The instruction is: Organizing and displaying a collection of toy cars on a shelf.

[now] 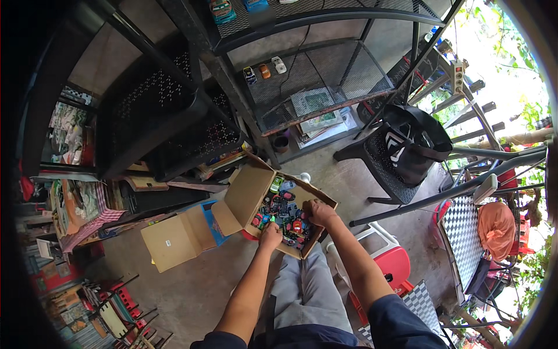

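Observation:
An open cardboard box point(257, 192) full of small toy cars point(285, 211) stands in front of my legs, its lid flap folded back to the left. At the box's near left side my left hand point(271, 236) reaches in among the cars, next to a bright green piece. My right hand point(321, 213) is over the right side, its fingers bent down beside the inner wall. The fingertips of both hands are partly hidden, so whether either grips a car is unclear. A red toy car point(297, 226) lies between the hands, and a lime-green toy car point(276, 184) is at the far edge.
Beyond the box, a metal mesh shelf point(322, 78) carries several toy cars in a row, including an orange toy car point(264, 70). A black plastic chair point(383, 161) holds a black bag point(407, 148). Flattened cardboard point(174, 237) lies left; a red-and-white plastic seat point(388, 261) stands right.

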Demonstrator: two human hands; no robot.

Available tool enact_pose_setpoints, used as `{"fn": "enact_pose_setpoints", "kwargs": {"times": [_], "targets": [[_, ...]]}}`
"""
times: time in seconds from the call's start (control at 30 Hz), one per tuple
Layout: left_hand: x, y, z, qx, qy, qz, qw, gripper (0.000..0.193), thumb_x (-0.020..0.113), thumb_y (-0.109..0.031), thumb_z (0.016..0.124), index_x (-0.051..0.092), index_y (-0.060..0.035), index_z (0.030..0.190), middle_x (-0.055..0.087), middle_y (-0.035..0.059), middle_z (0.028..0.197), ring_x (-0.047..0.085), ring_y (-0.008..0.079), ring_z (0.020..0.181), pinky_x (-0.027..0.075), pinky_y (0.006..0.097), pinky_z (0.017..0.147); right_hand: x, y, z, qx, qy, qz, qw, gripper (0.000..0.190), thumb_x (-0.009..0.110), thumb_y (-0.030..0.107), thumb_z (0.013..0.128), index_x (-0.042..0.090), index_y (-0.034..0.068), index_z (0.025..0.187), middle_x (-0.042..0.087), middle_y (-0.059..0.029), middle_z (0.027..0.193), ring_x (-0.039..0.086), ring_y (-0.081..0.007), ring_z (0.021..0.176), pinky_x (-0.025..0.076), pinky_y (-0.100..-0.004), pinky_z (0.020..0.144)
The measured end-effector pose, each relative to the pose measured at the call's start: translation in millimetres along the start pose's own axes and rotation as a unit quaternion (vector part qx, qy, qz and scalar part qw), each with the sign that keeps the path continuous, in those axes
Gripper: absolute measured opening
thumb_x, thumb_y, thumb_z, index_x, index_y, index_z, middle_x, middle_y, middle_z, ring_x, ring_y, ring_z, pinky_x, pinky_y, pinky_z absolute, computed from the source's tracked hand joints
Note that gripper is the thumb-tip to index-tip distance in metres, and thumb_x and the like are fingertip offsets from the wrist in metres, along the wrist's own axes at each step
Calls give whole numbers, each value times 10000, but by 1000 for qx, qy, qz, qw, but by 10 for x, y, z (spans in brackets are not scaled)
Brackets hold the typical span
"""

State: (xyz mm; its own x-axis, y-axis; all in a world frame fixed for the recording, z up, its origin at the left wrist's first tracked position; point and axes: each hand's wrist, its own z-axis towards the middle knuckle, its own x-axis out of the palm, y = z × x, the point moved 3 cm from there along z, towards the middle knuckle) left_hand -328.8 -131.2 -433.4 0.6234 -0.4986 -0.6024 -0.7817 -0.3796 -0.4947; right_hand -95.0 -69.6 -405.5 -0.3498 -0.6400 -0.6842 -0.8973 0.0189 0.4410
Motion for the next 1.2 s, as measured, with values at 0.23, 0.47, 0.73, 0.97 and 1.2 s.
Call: {"fn": "enact_pose_setpoints", "kwargs": {"times": [0.23, 0.47, 0.73, 0.97, 1.2], "targets": [[50, 6, -37, -10, 53, 13, 998, 237, 573, -188, 812, 579, -56, 1010, 621, 215, 1072, 584, 385, 1031, 468, 462, 891, 44, -18, 35, 24, 23, -23, 999, 507, 652, 288, 760, 535, 35, 1184, 607, -178, 1163, 619, -334, 1046, 502, -405, 901], [157, 123, -27, -35, 20, 36, 999, 250, 615, -220, 804, 602, -95, 1020, 672, 123, 956, 636, 313, 952, 500, 412, 831, 355, 141, -37, -18, -39, -105, 994, 453, 629, 229, 763, 567, 90, 1189, 593, -133, 1203, 605, -287, 1082, 510, -394, 887], [221, 70, -31, -50, 53, -10, 997, 307, 627, -216, 791, 572, -51, 1043, 620, 225, 1076, 580, 385, 1049, 465, 460, 900, 339, 67, 35, 36, 11, -4, 999, 405, 637, 313, 790, 629, 115, 1143, 609, -122, 1178, 610, -288, 1073, 513, -394, 877], [279, 210, 71, -37, 40, 1, 999, 273, 642, -248, 797, 612, -82, 1012, 678, 140, 978, 645, 320, 951, 502, 424, 839, 451, 64, -50, 25, 32, -51, 998, 411, 599, 446, 802, 670, 102, 1017, 701, -132, 960, 672, -289, 920, 538, -399, 794], [187, 153, 21, -66, 51, -43, 996, 289, 639, -261, 801, 632, -60, 1008, 669, 192, 1024, 632, 352, 1006, 487, 421, 884, 424, 155, -207, 59, 91, -16, 994, 495, 569, 449, 806, 649, 74, 1119, 691, -169, 1033, 668, -314, 955, 528, -403, 835]]}}
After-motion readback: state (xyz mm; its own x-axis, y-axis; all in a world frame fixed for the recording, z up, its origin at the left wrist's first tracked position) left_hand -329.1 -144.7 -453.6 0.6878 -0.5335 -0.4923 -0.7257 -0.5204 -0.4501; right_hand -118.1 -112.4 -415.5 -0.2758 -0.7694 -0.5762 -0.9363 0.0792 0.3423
